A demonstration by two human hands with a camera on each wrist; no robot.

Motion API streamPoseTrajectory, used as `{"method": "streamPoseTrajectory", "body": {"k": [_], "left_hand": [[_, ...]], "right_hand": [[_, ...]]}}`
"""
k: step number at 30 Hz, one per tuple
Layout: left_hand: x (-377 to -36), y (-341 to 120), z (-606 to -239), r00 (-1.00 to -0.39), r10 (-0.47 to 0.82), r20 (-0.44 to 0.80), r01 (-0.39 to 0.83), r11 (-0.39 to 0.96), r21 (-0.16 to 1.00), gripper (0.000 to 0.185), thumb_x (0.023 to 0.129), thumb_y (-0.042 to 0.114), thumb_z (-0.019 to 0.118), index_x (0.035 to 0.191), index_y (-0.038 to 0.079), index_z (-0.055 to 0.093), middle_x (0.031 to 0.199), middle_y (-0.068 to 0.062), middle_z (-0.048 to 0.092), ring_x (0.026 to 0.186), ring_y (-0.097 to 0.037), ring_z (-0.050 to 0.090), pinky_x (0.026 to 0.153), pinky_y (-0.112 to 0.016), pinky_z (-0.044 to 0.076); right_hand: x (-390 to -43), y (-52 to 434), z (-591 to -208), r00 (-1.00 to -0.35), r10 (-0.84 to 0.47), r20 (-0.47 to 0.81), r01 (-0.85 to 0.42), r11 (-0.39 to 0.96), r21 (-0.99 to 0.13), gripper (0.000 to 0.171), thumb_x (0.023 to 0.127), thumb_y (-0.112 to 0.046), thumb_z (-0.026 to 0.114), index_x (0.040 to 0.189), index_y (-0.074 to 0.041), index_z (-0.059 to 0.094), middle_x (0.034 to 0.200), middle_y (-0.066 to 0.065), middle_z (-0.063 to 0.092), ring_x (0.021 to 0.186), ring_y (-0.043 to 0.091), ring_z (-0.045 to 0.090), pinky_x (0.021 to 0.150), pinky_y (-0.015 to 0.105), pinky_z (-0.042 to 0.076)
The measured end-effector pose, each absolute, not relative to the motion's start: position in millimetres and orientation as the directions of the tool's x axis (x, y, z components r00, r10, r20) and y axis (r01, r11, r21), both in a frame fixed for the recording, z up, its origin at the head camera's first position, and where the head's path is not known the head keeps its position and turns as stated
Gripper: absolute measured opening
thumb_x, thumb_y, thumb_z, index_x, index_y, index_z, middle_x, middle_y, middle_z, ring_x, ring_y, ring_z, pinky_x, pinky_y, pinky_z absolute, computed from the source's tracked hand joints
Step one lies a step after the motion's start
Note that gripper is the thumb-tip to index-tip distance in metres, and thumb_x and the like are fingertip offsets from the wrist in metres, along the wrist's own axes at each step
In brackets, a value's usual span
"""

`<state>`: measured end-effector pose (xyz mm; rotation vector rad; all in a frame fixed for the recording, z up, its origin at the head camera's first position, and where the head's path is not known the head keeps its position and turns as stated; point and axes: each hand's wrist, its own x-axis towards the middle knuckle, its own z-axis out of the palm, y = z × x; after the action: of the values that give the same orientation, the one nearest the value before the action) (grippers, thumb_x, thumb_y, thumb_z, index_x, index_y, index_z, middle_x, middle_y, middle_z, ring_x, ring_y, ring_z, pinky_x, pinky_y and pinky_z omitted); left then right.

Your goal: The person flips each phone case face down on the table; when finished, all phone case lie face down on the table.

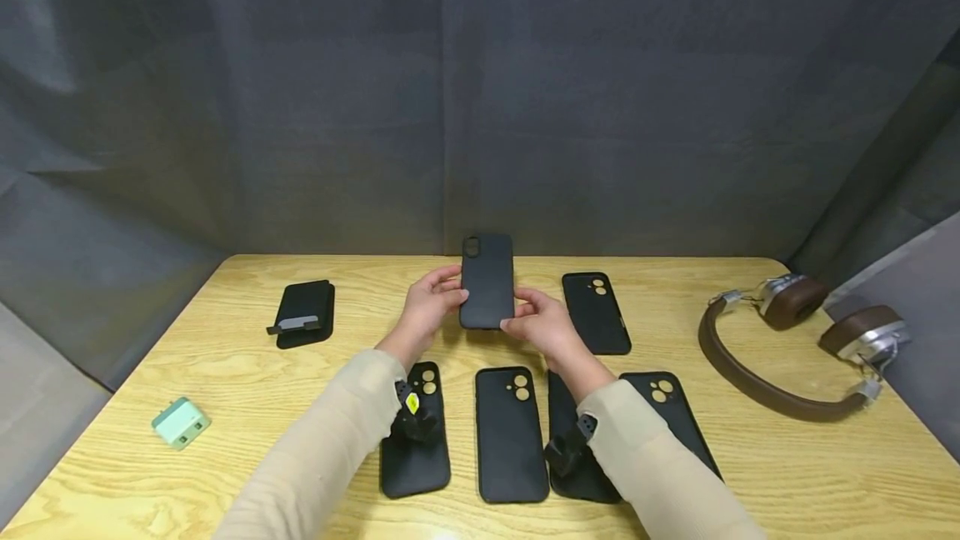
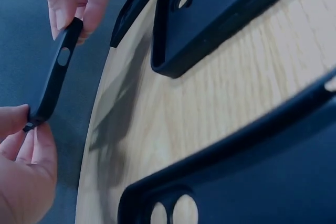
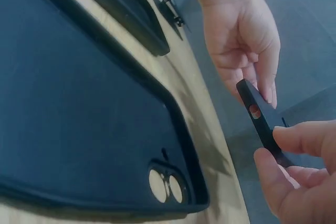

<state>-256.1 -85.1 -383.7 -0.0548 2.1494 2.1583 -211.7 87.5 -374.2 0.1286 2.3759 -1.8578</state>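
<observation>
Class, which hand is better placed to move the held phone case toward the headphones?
Probably the right hand: it pinches the phone case nearer the headphones; the left hand holds the opposite side.

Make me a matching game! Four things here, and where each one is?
1. black phone case with one oval camera opening
2. small mint-green boxy charger
3. brown and silver headphones
4. black rectangular stand

A. right side of the pale wooden table
B. table's left side, farther back
C. held by left hand and right hand
D. table's left side, nearer the front

Pairs: 1-C; 2-D; 3-A; 4-B
</observation>
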Motion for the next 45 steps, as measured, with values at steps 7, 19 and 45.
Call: {"method": "streamPoseTrajectory", "body": {"k": [7, 19, 45], "left_hand": [[-254, -89, -387, -0.989, 0.068, -0.128, -0.123, 0.075, 0.990, 0.047, 0.083, -0.006, 0.061, 0.128, 0.004, 0.053, 0.129, -0.015, 0.053, 0.118, -0.027, 0.051, 0.094, -0.035, 0.045], [-255, -94, -395, -0.980, 0.099, -0.174, -0.154, 0.188, 0.970, 0.054, 0.081, -0.014, 0.058, 0.132, -0.003, 0.047, 0.132, -0.022, 0.049, 0.121, -0.032, 0.049, 0.097, -0.036, 0.043], [-255, -94, -402, -0.971, 0.057, -0.234, -0.196, 0.378, 0.905, 0.049, 0.082, -0.010, 0.060, 0.130, -0.001, 0.051, 0.126, -0.018, 0.054, 0.117, -0.027, 0.051, 0.095, -0.034, 0.045]], "right_hand": [[-219, 85, -383, -0.984, -0.035, -0.175, 0.156, 0.311, -0.938, 0.065, 0.079, 0.000, 0.067, 0.139, -0.001, 0.039, 0.091, 0.008, 0.049, 0.078, 0.019, 0.047, 0.063, 0.024, 0.043], [-225, 77, -391, -0.975, -0.029, -0.222, 0.190, 0.415, -0.890, 0.066, 0.078, 0.001, 0.069, 0.137, 0.000, 0.041, 0.110, 0.018, 0.054, 0.090, 0.024, 0.052, 0.079, 0.032, 0.046], [-222, 68, -402, -0.971, -0.032, -0.237, 0.189, 0.507, -0.841, 0.067, 0.076, 0.003, 0.069, 0.137, 0.003, 0.041, 0.124, 0.018, 0.054, 0.111, 0.028, 0.053, 0.095, 0.041, 0.044]]}}
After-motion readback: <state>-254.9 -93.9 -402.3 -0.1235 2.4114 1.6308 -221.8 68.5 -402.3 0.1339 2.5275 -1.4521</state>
